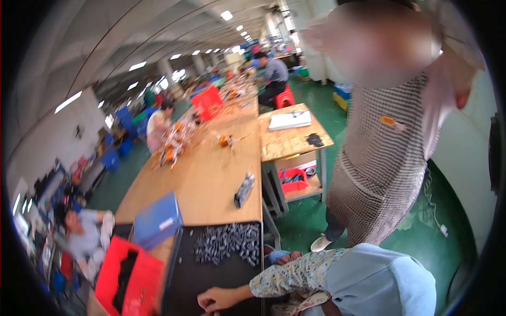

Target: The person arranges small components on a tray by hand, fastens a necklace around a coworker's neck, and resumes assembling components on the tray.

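Over the black tray (pixel 182 276) at the near end of the worktop (pixel 174 184), we are holding our right hand (pixel 217 299) low, its fingers curling inward; whether they are gripping anything or touching the tray, we cannot tell. Our floral sleeve (pixel 290 274) is crossing the worktop's right edge. Just beyond the hand, many small dark pieces (pixel 226 245) are lying loose in a heap toward the tray's far right corner. Left of the tray, a red bin (pixel 142 282) is holding dark contents, and a blue box (pixel 158 221) is sitting close to the tray's far left corner. Past the tray, a grey bundle (pixel 244 190) is resting near the worktop's right edge. To the right, a person in a checked apron (pixel 379 158) is standing beside a small side table (pixel 276 150), which is carrying a white pad (pixel 290 120) and a black item (pixel 314 140). Farther along, a small orange item (pixel 225 141) is lying mid-worktop, while orange and white bundles (pixel 176 139) are piling along the left edge, near a tilted red container (pixel 208 102). At the far right edge, another person (pixel 274 71) is sitting on a red stool (pixel 285 98).
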A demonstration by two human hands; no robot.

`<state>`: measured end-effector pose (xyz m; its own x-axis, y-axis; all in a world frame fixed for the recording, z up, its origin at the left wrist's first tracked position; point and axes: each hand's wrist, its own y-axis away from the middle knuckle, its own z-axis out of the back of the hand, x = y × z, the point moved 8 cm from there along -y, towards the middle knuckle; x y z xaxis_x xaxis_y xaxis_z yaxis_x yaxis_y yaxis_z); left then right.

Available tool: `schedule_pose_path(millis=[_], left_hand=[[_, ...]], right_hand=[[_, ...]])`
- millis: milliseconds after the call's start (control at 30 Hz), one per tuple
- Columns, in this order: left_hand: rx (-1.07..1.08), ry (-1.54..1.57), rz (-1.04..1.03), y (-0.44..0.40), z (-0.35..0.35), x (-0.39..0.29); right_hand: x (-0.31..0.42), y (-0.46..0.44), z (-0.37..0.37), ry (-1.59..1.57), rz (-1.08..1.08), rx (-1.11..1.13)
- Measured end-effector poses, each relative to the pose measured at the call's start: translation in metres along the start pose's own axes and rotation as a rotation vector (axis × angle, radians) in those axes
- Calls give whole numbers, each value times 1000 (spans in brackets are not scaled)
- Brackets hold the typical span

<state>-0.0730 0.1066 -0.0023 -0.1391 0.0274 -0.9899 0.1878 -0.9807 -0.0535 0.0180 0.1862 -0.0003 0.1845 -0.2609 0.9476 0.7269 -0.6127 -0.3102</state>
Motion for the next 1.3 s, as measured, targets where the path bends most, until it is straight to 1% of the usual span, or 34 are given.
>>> schedule_pose_path(millis=[67, 100, 133, 167, 233, 267, 300, 333, 367, 400, 433, 500, 533, 567, 600, 633, 667, 700, 733, 767, 800, 833, 867, 933, 1000, 1133, 1200, 1267, 1300], left_hand=[[-23, -50, -27, -2, 6, 12], [-70, 74, -64, -15, 14, 43], [-27, 26, -40, -6, 4, 16], [-53, 20, -31, -6, 4, 16], [-31, 90, 35, -3, 5, 18], [-31, 175, 29, -3, 5, 18], [-48, 224, 49, -3, 5, 22], [-54, 276, 62, -4, 7, 24], [-65, 272, 60, -2, 13, 24], [-29, 191, 58, -2, 12, 25], [13, 113, 56, -2, 8, 26], [58, 95, 57, -5, 4, 34], [92, 70, 56, -4, 2, 36], [96, 67, 51, -3, 1, 35], [-2, 149, 53, -3, 5, 31], [-87, 237, 51, -6, 7, 27], [-49, 244, 30, -7, 4, 19], [-114, 205, 34, -5, 10, 15], [-169, 167, 35, -6, 15, 16], [-135, 56, -1, -6, 20, 30], [-108, -55, -49, -14, 20, 37], [-107, -6, -17, -10, 11, 16], [-111, 37, 18, 0, 4, -3], [-45, -19, -53, 1, 1, 2], [-19, -74, -94, 1, -2, 5], [57, -134, -156, 4, -15, 3], [58, -256, -313, 6, -20, -3], [98, -253, -315, 16, -30, -21], [117, -245, -342, 24, -38, -34]], right_hand=[[-3, -1, -1, 42, 114, 21], [7, 2, 2, -41, 123, -12], [1, 4, 5, -99, 1, -44], [-4, 5, 5, -92, -37, -30], [-5, 6, 8, -12, -28, -20], [-5, 8, 12, 37, -22, -46], [-4, 11, 16, -36, -43, -83], [4, 13, 21, 130, 1, -131], [8, 16, 18, 139, -15, -80], [12, 18, 17, 156, -34, -38], [11, 17, 19, 161, -35, -42], [35, 23, 11, 492, 395, -25], [32, 22, 10, 493, 394, -28], [28, 18, 13, 433, 363, -56], [24, 13, 18, 381, 337, -90], [16, 2, 28, 306, 268, -183], [7, -13, 40, 238, 201, -287], [-16, -31, 50, 166, 35, -348], [-24, -47, 57, 291, 107, -378], [-36, -63, 62, 520, 76, -460], [-37, -70, 64, 638, 46, -527], [-52, -79, 65, 715, -7, -552], [-60, -82, 62, 782, 49, -536], [-95, -95, 50, 900, -155, -206], [-86, -90, 41, 1026, -37, -139], [-49, -50, 51, 1033, -56, -187], [7, -4, 54, 1104, 250, -235], [53, 59, 62, 1238, 385, -243], [77, 99, 69, 1285, 394, -295]])
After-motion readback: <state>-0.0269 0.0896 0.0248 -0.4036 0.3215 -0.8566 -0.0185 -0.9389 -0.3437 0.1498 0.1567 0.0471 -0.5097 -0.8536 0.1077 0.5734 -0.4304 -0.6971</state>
